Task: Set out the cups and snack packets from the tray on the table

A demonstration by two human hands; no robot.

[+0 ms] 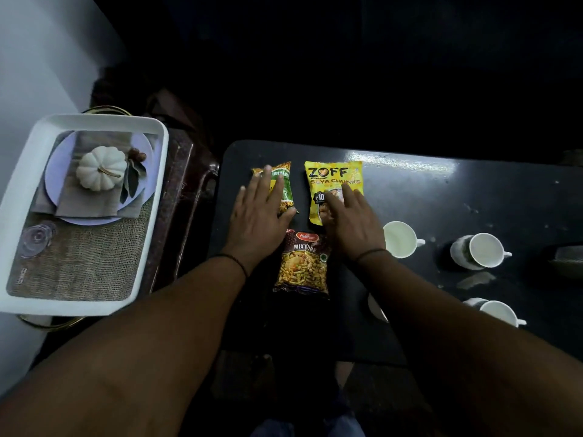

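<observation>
On the dark tabletop three snack packets lie flat, near its left edge. The green and yellow packet is closest to the far left corner; its long axis runs from the far edge toward the near edge, a little tilted, and its printed top points to the far edge. The left hand lies flat on it with fingers spread and straight, not closed around anything; the palm covers the packet's left and near part, and the packet shows beyond the fingertips and at the thumb side. Just beside it to the right lies the yellow Zoff packet, also with its long axis toward the far edge and its name readable from the person's side. The right hand rests open on the near right part of this packet, fingers spread. The dark Mixture packet lies nearer to the person, between the two wrists, upright to the viewer and touched by neither hand as far as I can tell.

To the right stand white cups: one cup just beside the right wrist, a second cup farther right, a third cup nearer, and a fourth cup mostly hidden by the right forearm.

The white tray sits off the tabletop on the left.
</observation>
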